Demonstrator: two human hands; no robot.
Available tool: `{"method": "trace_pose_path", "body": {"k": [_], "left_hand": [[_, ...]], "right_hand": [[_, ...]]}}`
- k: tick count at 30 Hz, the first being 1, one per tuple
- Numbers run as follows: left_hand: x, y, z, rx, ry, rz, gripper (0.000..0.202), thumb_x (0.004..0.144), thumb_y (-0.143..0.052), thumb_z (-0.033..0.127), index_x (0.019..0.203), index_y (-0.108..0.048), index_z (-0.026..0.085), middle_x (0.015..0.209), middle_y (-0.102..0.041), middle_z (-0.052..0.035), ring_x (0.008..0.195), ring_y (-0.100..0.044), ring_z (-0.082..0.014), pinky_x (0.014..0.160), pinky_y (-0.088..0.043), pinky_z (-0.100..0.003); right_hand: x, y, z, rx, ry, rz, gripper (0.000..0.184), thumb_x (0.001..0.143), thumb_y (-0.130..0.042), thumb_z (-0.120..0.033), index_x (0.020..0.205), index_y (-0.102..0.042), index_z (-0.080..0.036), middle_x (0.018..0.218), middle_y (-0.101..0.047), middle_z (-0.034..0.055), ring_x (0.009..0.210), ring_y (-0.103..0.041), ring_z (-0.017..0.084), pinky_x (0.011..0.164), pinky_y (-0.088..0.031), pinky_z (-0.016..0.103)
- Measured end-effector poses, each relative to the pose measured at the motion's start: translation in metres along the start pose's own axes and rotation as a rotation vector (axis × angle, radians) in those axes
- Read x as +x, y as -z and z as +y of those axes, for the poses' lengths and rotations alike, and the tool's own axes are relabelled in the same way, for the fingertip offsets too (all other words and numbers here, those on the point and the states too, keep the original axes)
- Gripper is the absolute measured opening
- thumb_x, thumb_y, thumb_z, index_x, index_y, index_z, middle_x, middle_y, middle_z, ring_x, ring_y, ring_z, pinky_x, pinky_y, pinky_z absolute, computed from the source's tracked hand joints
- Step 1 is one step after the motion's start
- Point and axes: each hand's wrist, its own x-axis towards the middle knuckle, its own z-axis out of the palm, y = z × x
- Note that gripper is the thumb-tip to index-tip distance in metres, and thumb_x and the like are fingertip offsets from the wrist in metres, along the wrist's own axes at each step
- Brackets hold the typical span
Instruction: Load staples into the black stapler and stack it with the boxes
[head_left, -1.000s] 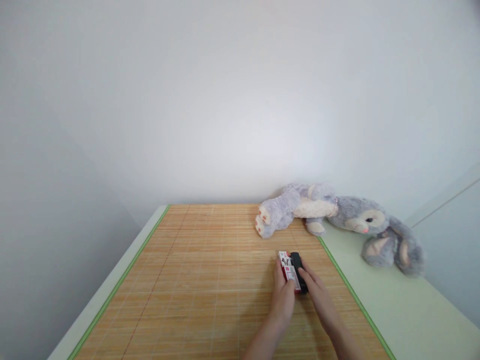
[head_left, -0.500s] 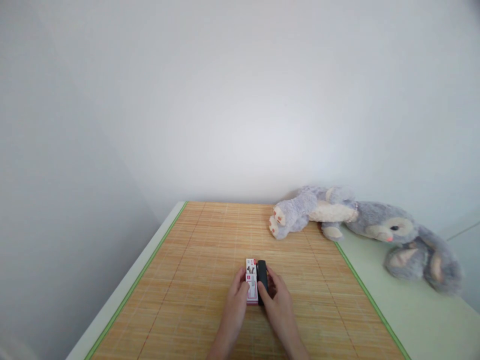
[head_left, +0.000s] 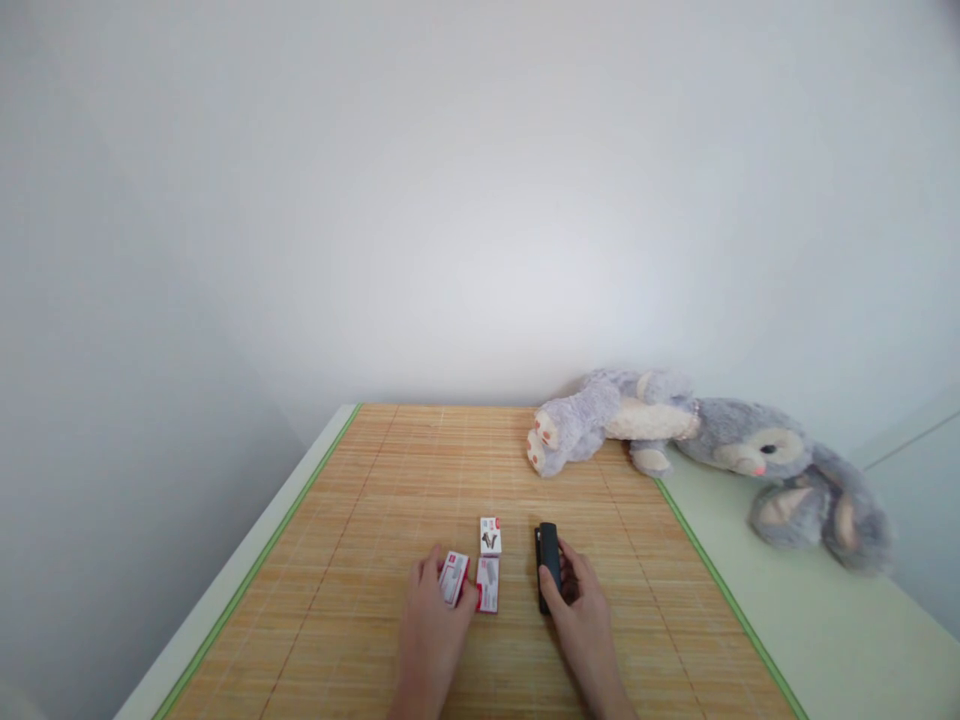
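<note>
Three small white-and-red boxes lie on a bamboo mat [head_left: 360, 560]. My left hand [head_left: 429, 630] pinches the leftmost box [head_left: 453, 577] between thumb and fingers. A second box [head_left: 487, 584] lies just right of it, and a third box [head_left: 490, 536] sits a little farther away. A black stapler [head_left: 548, 562] lies lengthwise to the right, and my right hand [head_left: 582, 620] is closed around its near end.
A grey plush rabbit [head_left: 697, 440] lies on its side at the back right, partly on the mat and partly on the pale green surface [head_left: 817, 630]. White walls close off the back and left. The mat has a green border.
The boxes and stapler, held together as one bundle, have been slid left and spread apart. My left hand moved left with one box; my right hand drew the stapler to the right.
</note>
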Motion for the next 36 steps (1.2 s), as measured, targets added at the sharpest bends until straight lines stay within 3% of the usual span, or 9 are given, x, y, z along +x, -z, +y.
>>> {"method": "trace_pose_path", "body": {"k": [5, 8, 12, 17, 25, 29, 32, 36], "left_hand": [[0.045, 0.015, -0.005, 0.075, -0.051, 0.086, 0.046, 0.090, -0.055, 0.036, 0.133, -0.055, 0.018, 0.123, -0.062, -0.0113, 0.111, -0.065, -0.0253, 0.098, -0.052, -0.039], [0.054, 0.023, 0.001, 0.094, -0.070, 0.109, 0.044, 0.092, -0.055, 0.038, 0.132, -0.054, 0.019, 0.123, -0.062, -0.0107, 0.115, -0.062, -0.0262, 0.101, -0.050, -0.041], [0.027, 0.032, -0.005, 0.116, -0.029, 0.125, 0.043, 0.091, -0.057, 0.038, 0.129, -0.051, 0.021, 0.122, -0.063, -0.0098, 0.115, -0.063, -0.0262, 0.099, -0.050, -0.042], [-0.005, 0.028, -0.012, 0.193, 0.003, 0.065, 0.033, 0.089, -0.058, 0.032, 0.120, -0.054, 0.023, 0.112, -0.067, -0.0075, 0.105, -0.066, -0.0256, 0.091, -0.049, -0.038], [0.033, 0.027, -0.011, 0.295, -0.076, 0.105, 0.028, 0.096, -0.052, 0.041, 0.116, -0.061, 0.022, 0.111, -0.066, -0.0083, 0.108, -0.062, -0.0277, 0.095, -0.047, -0.040], [0.021, 0.024, -0.008, 0.264, -0.151, 0.168, 0.030, 0.097, -0.054, 0.042, 0.119, -0.063, 0.024, 0.123, -0.063, -0.0102, 0.118, -0.057, -0.0329, 0.106, -0.044, -0.046], [-0.004, 0.013, 0.004, 0.181, -0.296, 0.070, 0.024, 0.098, -0.053, 0.039, 0.112, -0.069, 0.029, 0.120, -0.063, -0.0072, 0.117, -0.057, -0.0299, 0.105, -0.044, -0.045], [-0.022, -0.004, 0.025, 0.153, -0.354, -0.044, 0.037, 0.097, -0.054, 0.043, 0.132, -0.064, 0.036, 0.120, -0.062, -0.0061, 0.115, -0.057, -0.0280, 0.103, -0.044, -0.046]], "right_hand": [[0.000, 0.000, -0.002, -0.005, 0.017, 0.003, 0.053, 0.088, -0.065, -0.048, 0.133, -0.064, -0.020, 0.109, -0.070, 0.0089, 0.093, -0.066, 0.026, 0.082, -0.055, 0.038], [-0.001, 0.001, -0.004, -0.008, 0.013, -0.005, 0.052, 0.088, -0.066, -0.048, 0.132, -0.064, -0.020, 0.113, -0.070, 0.0091, 0.096, -0.066, 0.027, 0.084, -0.055, 0.038], [-0.001, 0.001, -0.003, -0.011, 0.003, -0.014, 0.051, 0.089, -0.065, -0.049, 0.131, -0.064, -0.021, 0.114, -0.070, 0.0089, 0.096, -0.066, 0.026, 0.085, -0.055, 0.038], [-0.001, 0.001, -0.003, -0.005, 0.005, -0.007, 0.050, 0.090, -0.065, -0.049, 0.132, -0.064, -0.021, 0.114, -0.069, 0.0084, 0.096, -0.065, 0.026, 0.084, -0.055, 0.038], [-0.003, 0.001, -0.005, -0.010, -0.001, -0.012, 0.050, 0.090, -0.065, -0.049, 0.130, -0.064, -0.021, 0.113, -0.069, 0.0090, 0.095, -0.065, 0.026, 0.084, -0.055, 0.038], [-0.004, 0.001, -0.004, -0.003, 0.007, -0.005, 0.049, 0.090, -0.065, -0.048, 0.131, -0.064, -0.021, 0.111, -0.070, 0.0082, 0.093, -0.065, 0.026, 0.082, -0.055, 0.038], [-0.003, 0.000, -0.002, 0.004, 0.003, -0.001, 0.051, 0.089, -0.065, -0.049, 0.131, -0.063, -0.021, 0.112, -0.070, 0.0084, 0.094, -0.066, 0.026, 0.083, -0.055, 0.038], [-0.003, -0.002, -0.002, 0.005, -0.008, 0.002, 0.054, 0.088, -0.065, -0.049, 0.133, -0.063, -0.020, 0.110, -0.071, 0.0087, 0.092, -0.067, 0.026, 0.081, -0.056, 0.038]]}}
